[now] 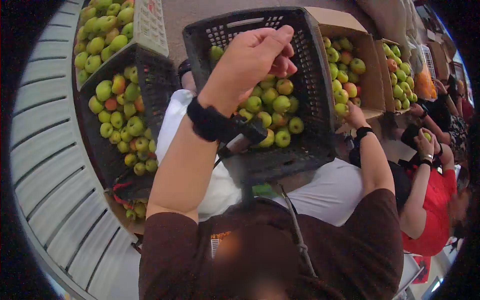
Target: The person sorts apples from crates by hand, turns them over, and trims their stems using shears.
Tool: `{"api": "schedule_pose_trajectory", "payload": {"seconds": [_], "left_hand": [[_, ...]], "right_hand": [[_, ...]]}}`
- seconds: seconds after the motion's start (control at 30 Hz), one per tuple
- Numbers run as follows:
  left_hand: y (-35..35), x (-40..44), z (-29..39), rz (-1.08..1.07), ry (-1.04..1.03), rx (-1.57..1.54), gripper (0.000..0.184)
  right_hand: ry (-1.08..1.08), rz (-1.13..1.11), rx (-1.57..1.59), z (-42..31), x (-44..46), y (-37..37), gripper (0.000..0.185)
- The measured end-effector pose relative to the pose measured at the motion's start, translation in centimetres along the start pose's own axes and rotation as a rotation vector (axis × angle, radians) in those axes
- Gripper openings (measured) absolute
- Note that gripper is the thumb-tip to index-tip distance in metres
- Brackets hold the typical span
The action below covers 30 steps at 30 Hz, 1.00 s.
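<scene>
My left hand [257,62] hovers over a black plastic crate [310,145]. Its fingers are curled in and I see nothing between them. Green apples [280,104], some with a reddish blush, lie in the crate below. At the near corner of an open cardboard box [372,75], my right hand [354,116] has its fingers around a yellow-green apple [341,109]; its fingertips are partly hidden. More green and red apples [343,72] fill that box. A black band circles each of my wrists.
A second black crate [155,75] of apples and a white crate [150,25] stand at left, beside a slatted metal conveyor [50,145]. Another apple box [384,82] is at right. A person in a red shirt [435,210] sits there, holding an apple.
</scene>
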<state>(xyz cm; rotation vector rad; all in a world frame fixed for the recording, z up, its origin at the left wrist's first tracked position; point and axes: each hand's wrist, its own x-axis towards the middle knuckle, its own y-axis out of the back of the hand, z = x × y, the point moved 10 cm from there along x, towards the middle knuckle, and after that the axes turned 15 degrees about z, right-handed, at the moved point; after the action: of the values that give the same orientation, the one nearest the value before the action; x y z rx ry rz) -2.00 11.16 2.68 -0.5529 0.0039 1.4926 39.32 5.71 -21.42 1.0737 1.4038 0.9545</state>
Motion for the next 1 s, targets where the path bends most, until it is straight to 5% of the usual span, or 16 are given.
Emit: {"api": "schedule_pose_trajectory", "payload": {"seconds": [0.13, 0.17, 0.2, 0.37, 0.43, 0.53, 0.6, 0.73, 0.8, 0.83, 0.87, 0.9, 0.93, 1.0], "left_hand": [[0.4, 0.1, -0.4, -0.029, -0.040, 0.017, 0.025], [0.5, 0.2, -0.5, -0.033, -0.060, 0.024, 0.025], [0.5, 0.3, -0.5, -0.039, -0.082, 0.031, 0.024], [1.5, 0.4, -1.5, -0.008, -0.057, 0.097, 0.019], [1.6, 0.3, -1.7, -0.022, -0.078, 0.130, 0.018], [2.0, 0.7, -3.5, -0.037, -0.052, 0.148, 0.018], [2.2, 1.1, -5.6, -0.052, -0.011, 0.321, 0.017], [1.9, 0.1, -7.6, -0.112, -0.113, 0.704, 0.026], [1.9, 0.0, -9.9, -0.144, -0.113, 0.815, 0.025], [2.4, 0.7, -10.9, -0.132, -0.294, 1.036, 0.028], [3.7, 0.8, -14.2, -0.220, -0.040, 1.079, 0.028], [4.0, 2.9, -17.1, -0.297, -0.483, 1.186, 0.032], [4.7, 3.2, -18.9, -0.220, -0.227, 1.250, 0.038], [4.1, 3.9, -22.0, -0.298, -0.334, 1.211, 0.041]], "right_hand": [[0.050, 0.446, 0.125, -3.4, 1.8, 9.5, 0.035], [0.003, 0.393, 0.046, -4.0, 2.2, 11.7, 0.038], [0.167, 0.607, 0.087, -6.4, 1.5, 15.7, 0.041], [0.171, 0.809, 0.057, -16.5, -6.3, 32.3, 0.041], [0.406, 0.930, 0.044, -19.3, -10.7, 36.7, 0.039], [0.177, 0.720, 0.369, -24.4, -16.4, 37.8, 0.037], [0.387, 0.755, 0.479, -28.5, -18.8, 35.2, 0.036], [0.477, 0.597, 0.676, -33.6, -16.3, 26.4, 0.030], [0.369, 0.518, 0.546, -34.0, -14.2, 23.6, 0.025], [0.397, 0.528, 0.418, -34.3, -13.3, 22.1, 0.022], [0.406, 0.524, 0.292, -34.2, -12.9, 20.8, 0.020], [0.414, 0.569, 0.402, -33.7, -13.0, 21.8, 0.018], [0.426, 0.619, 0.501, -33.5, -13.1, 23.0, 0.017], [0.381, 0.693, 0.478, -32.7, -13.2, 25.2, 0.019]]}}
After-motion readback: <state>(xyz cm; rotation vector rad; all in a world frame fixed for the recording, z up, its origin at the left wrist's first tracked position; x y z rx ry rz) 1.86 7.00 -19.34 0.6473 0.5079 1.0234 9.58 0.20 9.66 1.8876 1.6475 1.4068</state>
